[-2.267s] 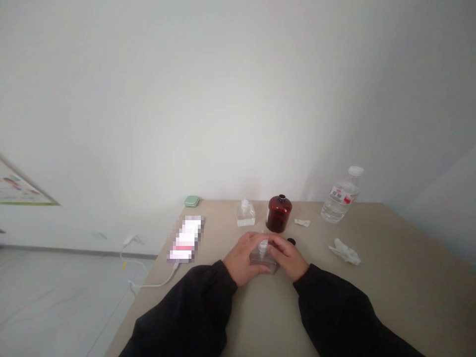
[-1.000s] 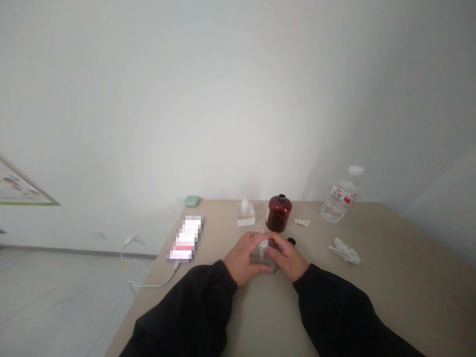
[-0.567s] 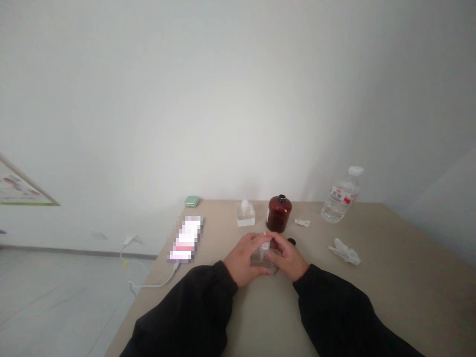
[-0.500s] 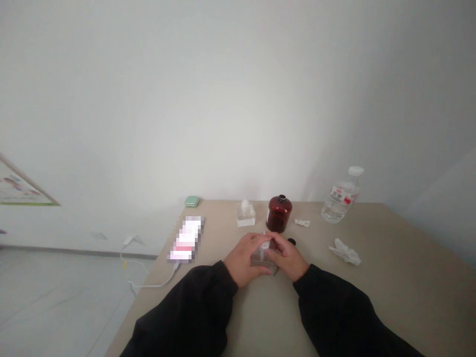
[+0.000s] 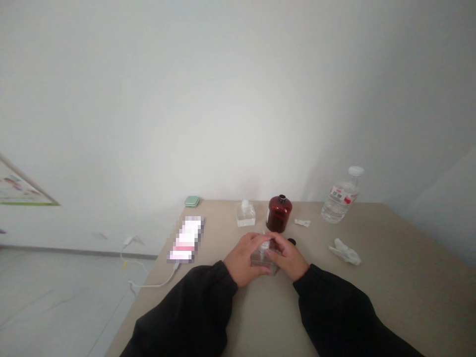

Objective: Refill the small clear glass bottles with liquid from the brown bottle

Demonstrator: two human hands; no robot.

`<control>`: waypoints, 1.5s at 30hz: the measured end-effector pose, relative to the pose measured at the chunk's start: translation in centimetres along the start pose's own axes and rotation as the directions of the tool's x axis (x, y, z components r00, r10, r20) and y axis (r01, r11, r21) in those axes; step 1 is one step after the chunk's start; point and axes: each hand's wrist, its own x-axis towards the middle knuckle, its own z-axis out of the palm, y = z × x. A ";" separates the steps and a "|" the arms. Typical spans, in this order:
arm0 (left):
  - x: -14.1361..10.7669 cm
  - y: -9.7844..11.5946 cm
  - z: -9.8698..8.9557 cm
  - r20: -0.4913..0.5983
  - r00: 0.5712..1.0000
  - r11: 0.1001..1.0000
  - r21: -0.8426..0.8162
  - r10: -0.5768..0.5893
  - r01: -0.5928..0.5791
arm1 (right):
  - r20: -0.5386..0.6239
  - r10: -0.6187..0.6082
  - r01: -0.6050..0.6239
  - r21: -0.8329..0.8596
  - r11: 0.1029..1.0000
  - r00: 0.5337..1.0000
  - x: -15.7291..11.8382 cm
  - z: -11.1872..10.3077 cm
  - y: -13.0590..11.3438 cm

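**A:** The square glass bottle [image 5: 263, 262] is being held on the tabletop [image 5: 375, 297], just near of the brown glass bottle [image 5: 278, 214], with both hands closed around it.

**B:** Grasped, then, not released?

**A:** Grasped. The fingers of the left hand [image 5: 242, 260] are wrapped round the bottle's left side, and those of the right hand [image 5: 289, 257] are curled round its right side, close under the white cap [image 5: 265, 246]. Whether the cap is being touched cannot be told.

**B:** How is such a hold best kept?

**A:** Pressure is best kept even from both sides, with the base left flat so that the glass is not tipped.

**B:** And against the earlier view?

**A:** The right fingers are seen a little lower on the glass, and the bottle has barely been shifted. The black lid [image 5: 291, 242], the crumpled tissue [image 5: 344, 253] and the plastic water bottle [image 5: 341, 202] are unmoved, off to the right.
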 end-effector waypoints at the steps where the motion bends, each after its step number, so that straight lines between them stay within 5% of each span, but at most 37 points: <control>1: 0.0 0.1 0.0 0.000 1.000 1.000 0.003 0.004 -0.004 | -0.001 -0.002 0.002 0.000 1.000 1.000 0.0 0.0 -0.1; 10: -0.1 -0.4 0.1 0.010 1.000 1.000 0.013 -0.010 0.010 | -0.077 -0.002 -0.003 -0.073 0.997 0.997 0.1 -0.2 -0.5; 16: 0.0 0.0 0.0 0.015 1.000 1.000 -0.008 -0.011 0.011 | 0.006 -0.039 0.039 -0.020 0.999 0.999 0.1 -0.2 0.1; 45: 0.1 0.1 0.0 0.015 1.000 1.000 0.003 0.025 -0.025 | -0.005 -0.107 0.104 -0.172 0.980 0.994 0.1 0.0 -0.7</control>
